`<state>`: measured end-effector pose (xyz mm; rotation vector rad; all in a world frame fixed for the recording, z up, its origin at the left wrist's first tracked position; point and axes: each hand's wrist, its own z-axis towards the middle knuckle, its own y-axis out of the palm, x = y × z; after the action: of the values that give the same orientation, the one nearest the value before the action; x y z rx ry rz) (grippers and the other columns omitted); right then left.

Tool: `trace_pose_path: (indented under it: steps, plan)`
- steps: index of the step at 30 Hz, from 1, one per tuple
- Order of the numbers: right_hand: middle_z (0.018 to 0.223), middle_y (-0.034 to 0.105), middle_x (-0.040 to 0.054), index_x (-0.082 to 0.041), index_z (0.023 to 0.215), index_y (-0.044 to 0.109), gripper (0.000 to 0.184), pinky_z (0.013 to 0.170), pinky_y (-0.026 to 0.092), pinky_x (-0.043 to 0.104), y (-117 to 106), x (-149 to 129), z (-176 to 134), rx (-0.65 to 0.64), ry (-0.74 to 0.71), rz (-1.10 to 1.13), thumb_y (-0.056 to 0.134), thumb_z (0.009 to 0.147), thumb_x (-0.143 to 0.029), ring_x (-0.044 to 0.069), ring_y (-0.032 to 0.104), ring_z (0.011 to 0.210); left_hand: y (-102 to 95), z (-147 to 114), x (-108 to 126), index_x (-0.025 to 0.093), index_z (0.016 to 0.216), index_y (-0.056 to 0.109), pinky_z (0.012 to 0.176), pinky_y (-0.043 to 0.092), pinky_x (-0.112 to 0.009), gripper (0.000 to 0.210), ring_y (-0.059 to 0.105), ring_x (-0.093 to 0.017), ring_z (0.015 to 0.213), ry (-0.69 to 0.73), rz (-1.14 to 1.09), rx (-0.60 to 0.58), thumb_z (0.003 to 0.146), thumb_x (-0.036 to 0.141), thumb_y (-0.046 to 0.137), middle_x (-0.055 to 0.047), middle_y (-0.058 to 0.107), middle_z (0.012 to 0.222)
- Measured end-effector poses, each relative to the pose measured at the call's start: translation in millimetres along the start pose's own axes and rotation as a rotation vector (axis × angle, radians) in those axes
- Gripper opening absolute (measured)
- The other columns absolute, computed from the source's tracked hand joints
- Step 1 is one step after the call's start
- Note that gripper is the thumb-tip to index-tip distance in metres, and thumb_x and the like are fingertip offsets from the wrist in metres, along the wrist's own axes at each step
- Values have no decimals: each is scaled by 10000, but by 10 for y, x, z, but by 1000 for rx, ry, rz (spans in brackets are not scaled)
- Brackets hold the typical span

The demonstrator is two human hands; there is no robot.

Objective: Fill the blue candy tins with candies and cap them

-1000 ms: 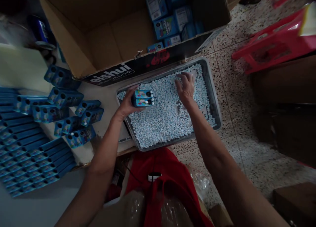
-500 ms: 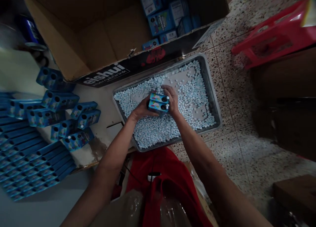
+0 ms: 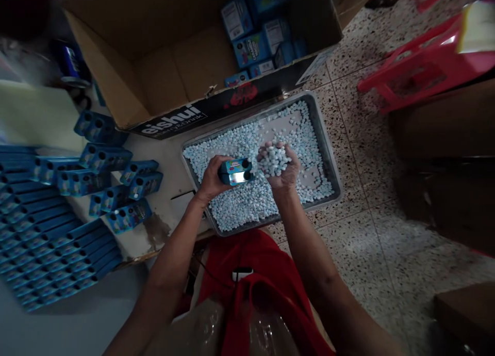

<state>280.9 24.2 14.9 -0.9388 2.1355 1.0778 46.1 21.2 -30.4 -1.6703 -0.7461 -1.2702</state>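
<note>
My left hand (image 3: 210,181) is wrapped round a pair of small blue boxes (image 3: 236,166), their dark round holes facing right. Light glares off the nearer box. Palm up and cupped, my right hand (image 3: 286,180) holds a heap of small pale blue and white candies (image 3: 275,160) just right of the boxes. Both hands are over a grey metal tray (image 3: 329,144), where loose pale candies (image 3: 245,209) cover much of the bottom. The pale bottom shows through at the upper right.
Behind the tray stands an open cardboard box (image 3: 127,95) with blue packs (image 3: 251,50) inside. Blue boxes (image 3: 129,215) stand loose at the left, beside stacked rows (image 3: 50,247). A pink plastic stool (image 3: 421,62) and brown cartons (image 3: 444,118) are on the right.
My right hand has moved right, away from the boxes, and turned palm up with a heap of candies in it. The left hand has shifted slightly left with the boxes.
</note>
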Motion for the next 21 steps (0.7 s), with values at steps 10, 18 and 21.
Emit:
trace_pose_path:
  steps: [10, 18, 21]
  plan:
    - [718, 566, 41, -277, 748, 612, 403, 838, 573, 451, 558, -148, -161, -133, -209, -195, 557, 895, -648, 240, 637, 772, 182, -23, -24, 250, 1268, 611, 1049, 534, -463, 689, 648, -306, 1190, -34, 46, 114, 695, 446, 942, -93, 676, 1242]
    - [798, 590, 68, -280, 698, 586, 494, 934, 545, 473, 764, -134, -291, -62, -263, -321, 481, 904, -717, 268, 638, 904, 291, -15, -169, 244, 1267, 603, 1030, 564, -468, 740, 675, -299, 1175, -32, -54, 176, 668, 506, 950, -92, 670, 1223]
    - [802, 632, 61, -286, 696, 595, 514, 1023, 532, 513, 821, -119, -323, -102, -241, -372, 499, 883, -756, 281, 668, 954, 284, -77, -218, 258, 1289, 576, 985, 590, -475, 768, 696, -292, 1147, -61, -86, 214, 678, 556, 936, -90, 679, 1221]
